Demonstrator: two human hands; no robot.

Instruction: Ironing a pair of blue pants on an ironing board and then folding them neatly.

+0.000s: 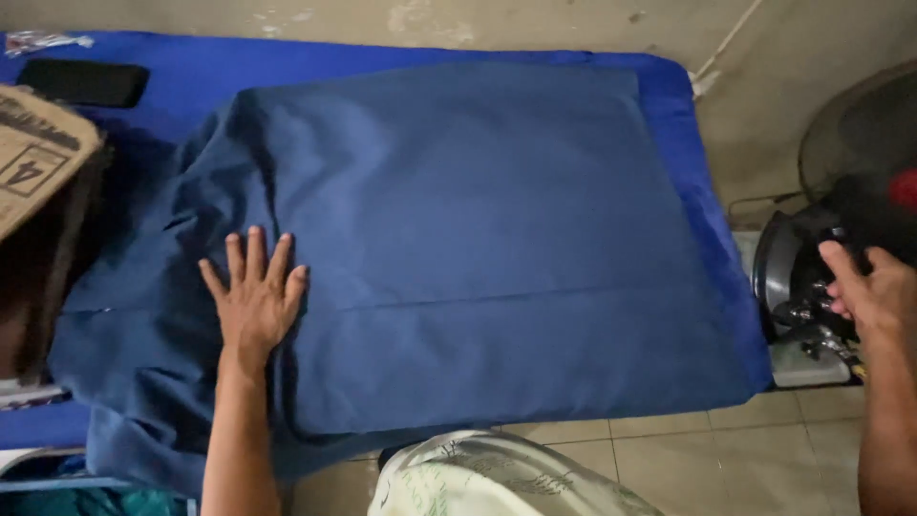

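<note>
Left hand (253, 296) lies flat, palm down, fingers spread wide, pressed on the dark blue cloth (478, 248). It grips nothing; it only rests on the fabric, near the cloth's left third, at about 8 o'clock from the cloth's middle. Forearm runs straight down to the bottom edge of the view.

Right hand (874, 291) is at the far right, at 3 o'clock from the cloth, well apart from it. Fingers are curled loosely toward the iron (798, 277); fingertips touch or nearly touch its dark body. Cannot tell whether the hand has closed on it.

The cloth lies spread over the desk (688, 105), which wears a brighter blue cover. The right part of the cloth is smooth, with one faint crease running across; the left part is bunched and wrinkled, and hangs off the near edge.

The iron sits on its stand just beside the desk's right end, on the tiled floor (745, 459).

At 11 o'clock, a black phone (84, 82) lies on the cover. At 9 o'clock, a cardboard box (38, 153) stands at the left edge. At 6 o'clock, below the desk, a white printed sack (487, 483). At 2 o'clock, a round fan (860, 124) in shadow.
</note>
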